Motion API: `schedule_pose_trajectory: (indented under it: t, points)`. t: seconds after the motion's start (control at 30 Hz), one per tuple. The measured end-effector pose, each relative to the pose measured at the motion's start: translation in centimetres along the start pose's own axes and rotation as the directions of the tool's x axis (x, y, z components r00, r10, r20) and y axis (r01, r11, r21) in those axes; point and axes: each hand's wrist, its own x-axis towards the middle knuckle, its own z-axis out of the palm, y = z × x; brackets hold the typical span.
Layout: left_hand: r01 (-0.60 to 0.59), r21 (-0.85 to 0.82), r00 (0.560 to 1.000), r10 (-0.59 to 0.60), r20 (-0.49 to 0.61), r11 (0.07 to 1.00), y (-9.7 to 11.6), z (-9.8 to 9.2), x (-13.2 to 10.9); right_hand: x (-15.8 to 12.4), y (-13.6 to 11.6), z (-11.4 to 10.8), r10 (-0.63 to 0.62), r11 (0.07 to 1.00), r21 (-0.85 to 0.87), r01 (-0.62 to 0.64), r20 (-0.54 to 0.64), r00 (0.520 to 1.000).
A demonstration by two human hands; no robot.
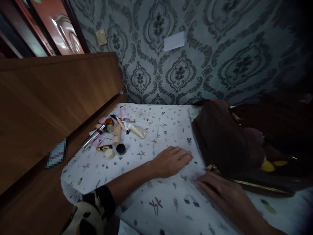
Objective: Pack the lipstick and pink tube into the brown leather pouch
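My left hand (171, 161) lies palm down on a white patterned sheet (156, 202), fingers stretched toward a dark brown bag (220, 140). My right hand (220, 189) rests flat on the sheet too, its fingertips at the gold clasp (212, 168) on the bag's near edge. Neither hand holds anything. The bag lies open on the right with a yellow item (268, 166) showing inside.
A heap of cosmetics (112, 133) lies at the sheet's far left: tubes, a brush, small jars, a silver and red stick. A wooden headboard (49, 98) runs along the left. Patterned wallpaper (195, 49) with a light switch (101, 36) is behind.
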Motion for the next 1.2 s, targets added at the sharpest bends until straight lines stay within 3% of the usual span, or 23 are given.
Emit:
schedule_pose_trajectory:
  t: [0.13, 0.27, 0.4, 0.53, 0.7, 0.8, 1.0, 1.1, 1.2]
  points:
    - [0.192, 0.012, 0.980, -0.192, 0.048, 0.981, -2.4, 1.2, -1.3, 3.2, -1.1, 3.0, 0.279, 0.924, 0.218, -0.314, 0.177, 0.944]
    - [0.327, 0.003, 0.943, -0.327, 0.057, 0.945, -3.7, 1.1, -1.6, 5.9, -1.6, 5.4, 0.438, 0.728, 0.447, -0.520, 0.280, 0.854]
    - [0.421, 0.044, 0.906, -0.422, 0.034, 0.906, -4.1, 0.9, -1.9, 6.6, -1.6, 6.2, 0.454, 0.713, 0.486, -0.506, 0.230, 0.861]
    - [0.411, 0.063, 0.907, -0.415, 0.077, 0.910, -4.1, 0.9, -2.3, 6.2, -1.4, 5.9, 0.476, 0.714, 0.451, -0.536, 0.249, 0.843]
    - [0.439, 0.124, 0.886, -0.452, 0.101, 0.890, -5.2, 0.3, -2.6, 6.0, -1.3, 5.7, 0.423, 0.764, 0.414, -0.495, 0.260, 0.868]
    - [0.541, 0.187, 0.824, -0.562, 0.078, 0.820, -6.5, 0.2, -3.3, 6.2, -1.5, 5.6, 0.423, 0.759, 0.404, -0.510, 0.289, 0.859]
    - [0.729, 0.263, 0.633, -0.769, 0.094, 0.632, -8.4, 1.5, -4.7, 6.2, -1.6, 5.6, 0.421, 0.759, 0.397, -0.516, 0.305, 0.854]
    - [0.749, 0.265, 0.596, -0.792, 0.131, 0.607, -8.5, 2.0, -4.9, 6.1, -1.5, 5.7, 0.418, 0.761, 0.394, -0.515, 0.310, 0.854]
    - [0.750, 0.252, 0.594, -0.790, 0.149, 0.611, -8.7, 2.0, -5.1, 6.0, -1.5, 5.7, 0.408, 0.766, 0.393, -0.508, 0.313, 0.858]
